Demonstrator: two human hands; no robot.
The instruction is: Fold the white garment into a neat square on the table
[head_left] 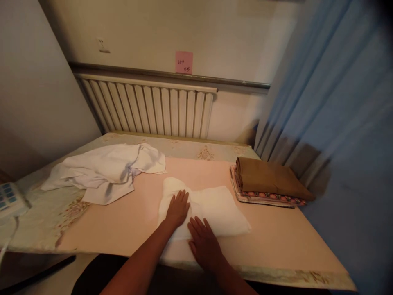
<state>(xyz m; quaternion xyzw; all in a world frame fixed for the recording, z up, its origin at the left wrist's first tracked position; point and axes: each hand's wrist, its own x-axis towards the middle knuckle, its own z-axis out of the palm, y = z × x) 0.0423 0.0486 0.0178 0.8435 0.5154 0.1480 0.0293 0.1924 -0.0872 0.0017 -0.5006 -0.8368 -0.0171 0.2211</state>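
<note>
A white cloth, partly folded and wrinkled near its middle, lies on a pink sheet spread over the table. My left hand rests flat on the cloth's left part, fingers stretched out. Lower and to the right, my right hand lies along the cloth's front edge with its fingers extended and the thumb apart. Neither hand grips anything. The cloth under both palms is hidden.
A crumpled white garment or cloth lies at the left. Folded fabrics, brown on top, are stacked at the right beside a blue curtain. Behind the table stands a radiator. A white device with buttons sits at the far left.
</note>
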